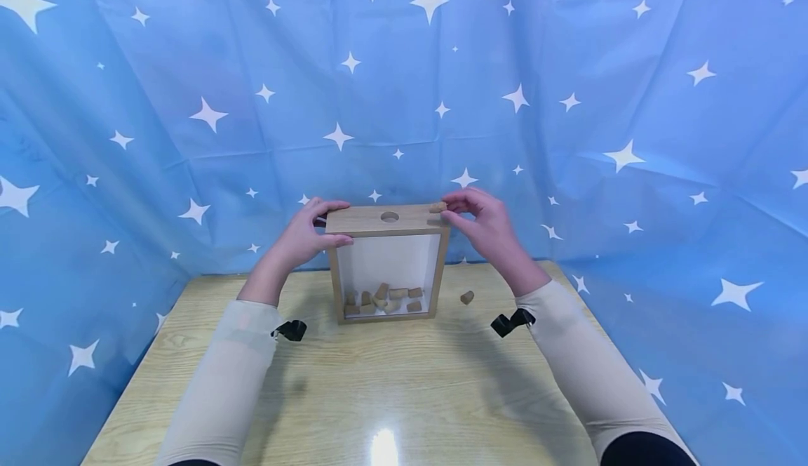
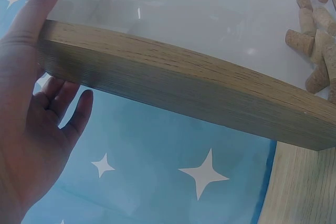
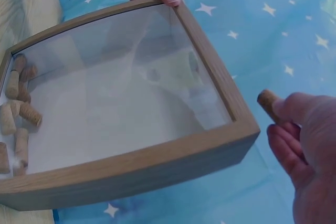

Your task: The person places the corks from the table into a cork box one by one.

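Note:
A wooden shadow box [image 1: 360, 222] with a clear front stands upright on the table, a round hole [image 1: 390, 217] in its top face. Several corks [image 1: 398, 293] lie in a heap along its bottom, behind the pane. My left hand [image 1: 303, 236] grips the box's top left corner, thumb on the front edge and fingers behind. In the right wrist view, a single cork [image 3: 269, 103] is pinched between the thumb and fingers of my right hand [image 1: 485, 222]. That hand is at the top right corner of the box, to the right of the hole.
One loose cork [image 1: 467, 297] lies on the wooden table [image 1: 379, 382], right of the box. A blue curtain [image 1: 404, 87] with white stars hangs behind the table and along both sides. Black straps [image 1: 513, 321] sit on both wrists over pale sleeves.

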Available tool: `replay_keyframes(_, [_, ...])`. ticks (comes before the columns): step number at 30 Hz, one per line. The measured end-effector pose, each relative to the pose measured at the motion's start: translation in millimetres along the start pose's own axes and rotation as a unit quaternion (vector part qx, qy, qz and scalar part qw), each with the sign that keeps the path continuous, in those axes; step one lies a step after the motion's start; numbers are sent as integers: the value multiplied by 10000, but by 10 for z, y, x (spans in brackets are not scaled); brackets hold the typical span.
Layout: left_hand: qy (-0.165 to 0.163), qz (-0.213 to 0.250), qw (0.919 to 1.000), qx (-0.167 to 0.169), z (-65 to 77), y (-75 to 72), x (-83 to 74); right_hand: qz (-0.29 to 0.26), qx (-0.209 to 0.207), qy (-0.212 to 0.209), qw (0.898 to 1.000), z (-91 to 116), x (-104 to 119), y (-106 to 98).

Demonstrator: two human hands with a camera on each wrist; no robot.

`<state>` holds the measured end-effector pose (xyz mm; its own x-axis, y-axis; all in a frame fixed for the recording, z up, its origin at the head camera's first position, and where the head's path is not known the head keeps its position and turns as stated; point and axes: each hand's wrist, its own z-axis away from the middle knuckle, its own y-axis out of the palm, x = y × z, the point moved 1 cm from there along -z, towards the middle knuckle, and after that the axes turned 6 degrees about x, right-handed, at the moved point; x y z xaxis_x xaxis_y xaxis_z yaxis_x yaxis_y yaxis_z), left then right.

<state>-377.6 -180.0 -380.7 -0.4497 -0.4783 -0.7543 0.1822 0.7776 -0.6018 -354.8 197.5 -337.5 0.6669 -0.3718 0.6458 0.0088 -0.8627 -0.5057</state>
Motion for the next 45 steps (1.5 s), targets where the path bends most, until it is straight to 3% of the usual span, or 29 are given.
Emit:
replay_keyframes(7, [-19,21,10000,15,-1,-2,-12,136,299,123,9994,-137,84,88])
replay_keyframes(22, [-56,34,10000,68,11,-5,-15,744,940,-255,9925,-389,203,309])
replay_keyframes(31, [-35,11,10000,46,8,-4,-20,687,1368,-390,9874,-469,257,420])
replay_keyframes(45, [-10,43,10000,17,6,-7,-11,1073,1733,-324,9785,-551,286,530])
